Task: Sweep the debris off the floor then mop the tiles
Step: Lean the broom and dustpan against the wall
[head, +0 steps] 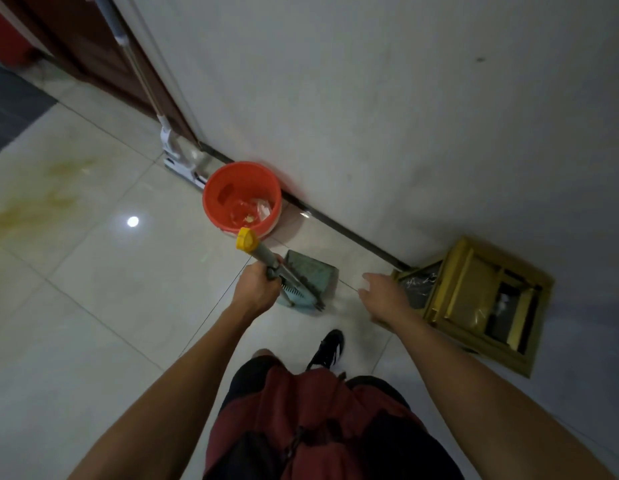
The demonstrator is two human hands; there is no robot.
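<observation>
My left hand (258, 285) gripped the grey handle (266, 259), which ended in a yellow cap (246, 240), fingers curled fully round it. The teal dustpan (310, 277) hung at the handle's lower end, just over the floor tiles (110, 289). My right hand (382, 296) was spread open to the right of the pan and held nothing. Beyond the cap, an orange bucket (232, 216) stood against the wall and contained scraps of paper and small debris. A flat mop (178, 157) leaned at far left. A gold-framed box (481, 303) with dark contents sat at right.
</observation>
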